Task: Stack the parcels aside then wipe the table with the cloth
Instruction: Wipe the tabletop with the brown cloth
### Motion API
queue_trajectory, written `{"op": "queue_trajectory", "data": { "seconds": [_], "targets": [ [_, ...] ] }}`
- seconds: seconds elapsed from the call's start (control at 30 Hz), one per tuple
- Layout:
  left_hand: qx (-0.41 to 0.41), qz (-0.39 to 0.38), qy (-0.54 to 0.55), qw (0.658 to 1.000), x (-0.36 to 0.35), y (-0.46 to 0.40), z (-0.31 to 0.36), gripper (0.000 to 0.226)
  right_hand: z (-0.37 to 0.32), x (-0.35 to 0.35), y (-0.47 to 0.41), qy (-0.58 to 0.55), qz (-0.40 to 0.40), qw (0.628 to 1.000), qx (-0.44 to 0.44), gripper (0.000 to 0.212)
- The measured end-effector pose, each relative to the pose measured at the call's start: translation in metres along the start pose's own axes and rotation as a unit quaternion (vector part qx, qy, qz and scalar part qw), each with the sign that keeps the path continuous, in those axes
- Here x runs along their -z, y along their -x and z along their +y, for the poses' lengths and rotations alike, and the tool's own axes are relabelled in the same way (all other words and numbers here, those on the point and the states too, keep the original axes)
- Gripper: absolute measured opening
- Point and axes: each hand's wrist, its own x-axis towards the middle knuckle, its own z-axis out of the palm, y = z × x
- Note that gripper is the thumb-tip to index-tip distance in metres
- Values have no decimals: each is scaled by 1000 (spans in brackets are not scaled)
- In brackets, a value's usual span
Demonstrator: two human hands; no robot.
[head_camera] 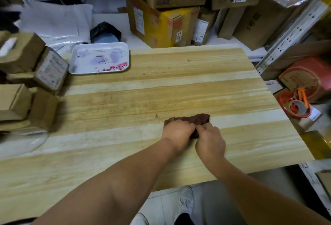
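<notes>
Both hands meet on the dark brown cloth [198, 120], which lies bunched on the pale striped wooden table [143, 85], right of its middle. The left hand [176, 134] has its fingers curled over the cloth's near-left edge; the right hand [210, 139] pinches it just beside. The brown cardboard parcels [30, 79] sit stacked at the table's left edge, near a white floral tray [100, 58].

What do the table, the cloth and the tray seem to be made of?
Table: wood in glued strips, pale and matte; grain lines show. Cloth: dark brown, nubby fabric, probably terry, bunched under both hands. Tray: likely plastic or melamine, glossy white with printed cups and blossoms; it could be otherwise.
</notes>
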Motion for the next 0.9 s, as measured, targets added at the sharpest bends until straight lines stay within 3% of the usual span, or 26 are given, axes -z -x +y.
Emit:
{"op": "queue_trajectory", "data": {
  "seconds": [0.17,0.5,0.6,0.8,0.9],
  "targets": [
    [10,0,-10,1000,8,45,-54,27,-59,-7,11,6,-31,998,53,42],
    [190,30,-29,981,-2,192,-164,23,-222,-38,56,-11,-64,978,200,41],
    [231,52,-45,970,-5,237,-188,24,-261,-49,85,1,-40,965,260,30],
    [196,28,-64,978,2,247,-181,15,-249,-47,95,-37,-73,948,309,30],
    [151,31,-45,987,8,228,-160,17,-217,-49,87,-20,-38,947,318,33]
  ]
}}
